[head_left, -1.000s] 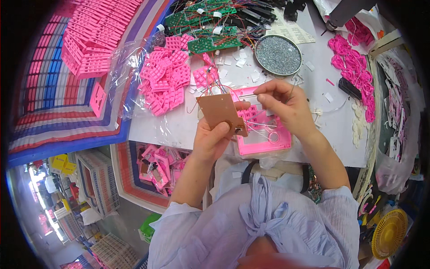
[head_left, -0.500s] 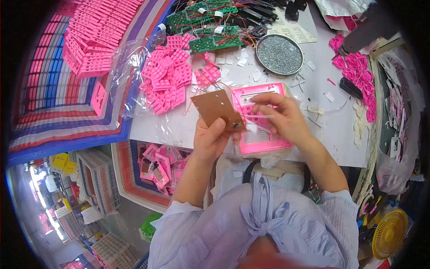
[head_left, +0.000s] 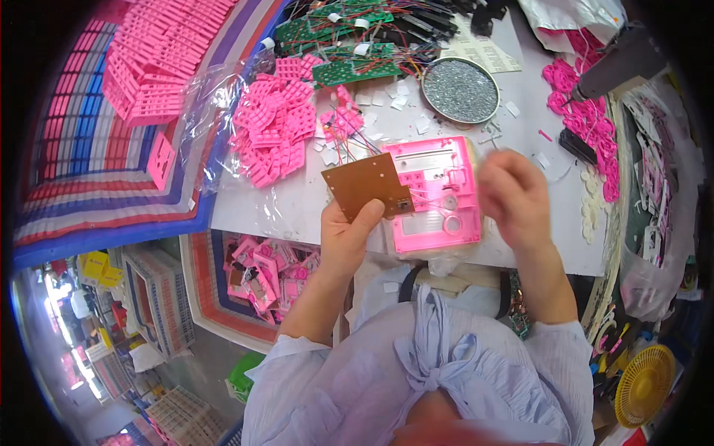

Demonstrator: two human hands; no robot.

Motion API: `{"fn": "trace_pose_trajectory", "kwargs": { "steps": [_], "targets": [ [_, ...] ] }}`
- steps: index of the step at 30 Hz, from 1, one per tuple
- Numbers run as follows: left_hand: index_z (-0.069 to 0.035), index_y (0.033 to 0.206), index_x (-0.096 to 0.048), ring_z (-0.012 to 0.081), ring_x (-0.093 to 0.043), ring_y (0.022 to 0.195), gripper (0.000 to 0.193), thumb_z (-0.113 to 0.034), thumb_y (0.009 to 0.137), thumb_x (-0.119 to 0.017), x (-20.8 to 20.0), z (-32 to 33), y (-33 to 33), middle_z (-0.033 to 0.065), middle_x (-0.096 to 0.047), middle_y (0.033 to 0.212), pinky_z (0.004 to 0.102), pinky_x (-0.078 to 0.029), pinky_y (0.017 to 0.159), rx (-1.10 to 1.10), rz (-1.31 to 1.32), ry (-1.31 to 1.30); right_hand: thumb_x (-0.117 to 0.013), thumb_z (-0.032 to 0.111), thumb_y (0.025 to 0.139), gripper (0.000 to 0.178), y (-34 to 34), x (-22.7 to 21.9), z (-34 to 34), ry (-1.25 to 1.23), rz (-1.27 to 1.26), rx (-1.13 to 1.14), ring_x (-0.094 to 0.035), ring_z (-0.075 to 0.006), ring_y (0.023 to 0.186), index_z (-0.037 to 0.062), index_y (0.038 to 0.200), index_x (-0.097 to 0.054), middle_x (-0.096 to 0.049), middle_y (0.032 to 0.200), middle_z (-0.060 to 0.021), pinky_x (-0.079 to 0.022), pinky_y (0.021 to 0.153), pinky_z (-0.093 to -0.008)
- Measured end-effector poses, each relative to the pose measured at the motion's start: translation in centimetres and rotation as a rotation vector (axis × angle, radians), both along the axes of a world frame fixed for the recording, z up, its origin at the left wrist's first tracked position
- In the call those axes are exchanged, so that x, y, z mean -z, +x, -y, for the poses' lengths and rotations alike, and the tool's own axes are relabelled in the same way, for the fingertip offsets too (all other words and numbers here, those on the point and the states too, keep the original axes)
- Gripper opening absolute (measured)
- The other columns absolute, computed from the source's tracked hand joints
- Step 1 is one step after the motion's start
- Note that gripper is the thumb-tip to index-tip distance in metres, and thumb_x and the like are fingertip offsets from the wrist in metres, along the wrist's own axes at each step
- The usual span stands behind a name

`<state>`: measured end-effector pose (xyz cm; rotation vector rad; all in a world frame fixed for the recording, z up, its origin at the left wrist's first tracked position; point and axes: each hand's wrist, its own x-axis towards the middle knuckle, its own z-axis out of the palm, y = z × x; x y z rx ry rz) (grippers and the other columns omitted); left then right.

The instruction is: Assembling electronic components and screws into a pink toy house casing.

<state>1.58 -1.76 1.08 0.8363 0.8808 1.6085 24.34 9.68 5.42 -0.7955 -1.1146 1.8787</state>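
the left hand (head_left: pixel 346 234) is pinching a thin brown rectangular circuit board (head_left: pixel 366 186) by its lower edge, just above the fingers; fine wires are tying it to the pink plastic housing (head_left: pixel 439 195) beside them. it is looking light, stiff, fragile, best held at the edges. the right hand (head_left: pixel 513 195) is blurring; its fingers cannot be read.

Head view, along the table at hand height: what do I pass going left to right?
Loose heap of small pink plastic parts → brown square circuit board in the left hand → flat pink plastic housing → right hand → pile of pink plastic rings.
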Motion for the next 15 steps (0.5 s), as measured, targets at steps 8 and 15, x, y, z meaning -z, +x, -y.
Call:
{"fn": "trace_pose_trajectory", "kwargs": {
  "steps": [8, 15],
  "targets": [
    [-0.001, 0.119, -0.064, 0.0149, -0.069, 0.094, 0.023, -0.012, 0.099, -0.063, -3.2, 3.1, 0.1, 0.008, -0.072, 0.107, 0.0306, -0.054, 0.08, 0.382, -0.441, -0.24, -0.069, 0.017, 0.091, 0.017, 17.8, 2.3, 3.0, -0.364, 0.76, -0.395, -0.05, -0.0095, 0.048, 0.0016, 0.091, -0.062, -0.06, 0.07, -0.002, -0.039, 0.043, -0.0254],
    [-0.011, 0.113, -0.07, 0.0313, -0.065, 0.077, 0.026, -0.016, 0.087, -0.072, -3.1, 3.3, 4.5, 0.0094, -0.063, 0.091, 0.0393, -0.053, 0.067, 0.565, -0.839, 0.294, -0.069, 0.046, 0.087, 0.064, 11.1, -5.1, 3.6, 0.863, 0.775, -0.45, -0.054, -0.0373, 0.124, 0.0019, 0.134, -0.061, -0.058, 0.135, -0.0191, -0.038, 0.109, -0.0439]
  ]
}}
